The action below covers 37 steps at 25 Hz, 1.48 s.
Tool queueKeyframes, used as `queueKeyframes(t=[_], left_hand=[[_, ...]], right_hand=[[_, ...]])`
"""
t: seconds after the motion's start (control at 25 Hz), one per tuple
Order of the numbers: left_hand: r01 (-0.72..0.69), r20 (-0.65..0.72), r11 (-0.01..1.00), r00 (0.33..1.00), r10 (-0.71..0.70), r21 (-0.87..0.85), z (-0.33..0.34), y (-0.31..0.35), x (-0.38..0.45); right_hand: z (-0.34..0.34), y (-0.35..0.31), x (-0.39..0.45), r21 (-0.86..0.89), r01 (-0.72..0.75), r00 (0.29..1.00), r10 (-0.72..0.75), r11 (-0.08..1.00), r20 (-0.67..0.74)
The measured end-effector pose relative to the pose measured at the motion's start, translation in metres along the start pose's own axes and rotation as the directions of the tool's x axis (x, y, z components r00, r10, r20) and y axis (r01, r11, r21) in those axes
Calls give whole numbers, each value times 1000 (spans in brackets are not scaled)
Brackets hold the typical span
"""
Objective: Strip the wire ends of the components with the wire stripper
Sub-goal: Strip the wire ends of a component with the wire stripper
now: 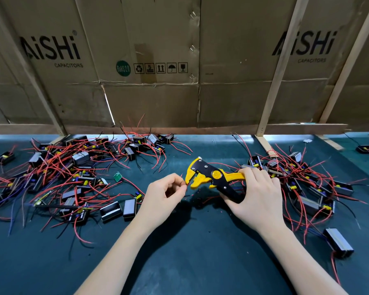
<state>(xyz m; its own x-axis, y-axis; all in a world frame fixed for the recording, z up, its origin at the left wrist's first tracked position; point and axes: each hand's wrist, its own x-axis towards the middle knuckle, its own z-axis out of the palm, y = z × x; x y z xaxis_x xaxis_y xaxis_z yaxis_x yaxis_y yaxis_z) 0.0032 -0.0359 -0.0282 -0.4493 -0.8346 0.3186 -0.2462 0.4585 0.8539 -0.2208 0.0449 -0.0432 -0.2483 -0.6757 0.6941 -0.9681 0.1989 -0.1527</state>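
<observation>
While the right hand (257,194) grips it, the wire stripper (213,177) points left, lengthwise across

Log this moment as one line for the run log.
step: stripping | right hand: grips wire stripper | left hand: pinches red wire at its jaws | piles: both sides

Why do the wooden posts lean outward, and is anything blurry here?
Head view: the wide-angle lens splays the pale wooden posts; the printed brown cardboard wall looks slightly soft, while the yellow-and-black wire stripper and both hands are sharp; hands cast soft shadows on the dark teal table mat.
</observation>
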Motion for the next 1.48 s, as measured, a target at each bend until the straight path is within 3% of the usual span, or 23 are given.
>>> queueKeyframes(t=[1.08,1.28,1.48], left_hand=[[52,52,997,997,-49,-55,-2,-7,1],[85,87,993,993,-77,-88,-2,-12,4],[148,228,961,969,-93,-234,-11,-13,7]], right_hand=[[-5,-4,1,-45,67,988,-73,997,-138],[-4,-2,-1,-38,-63,994,60,997,-88],[-2,13,3,-30,-183,972,176,983,-159]])
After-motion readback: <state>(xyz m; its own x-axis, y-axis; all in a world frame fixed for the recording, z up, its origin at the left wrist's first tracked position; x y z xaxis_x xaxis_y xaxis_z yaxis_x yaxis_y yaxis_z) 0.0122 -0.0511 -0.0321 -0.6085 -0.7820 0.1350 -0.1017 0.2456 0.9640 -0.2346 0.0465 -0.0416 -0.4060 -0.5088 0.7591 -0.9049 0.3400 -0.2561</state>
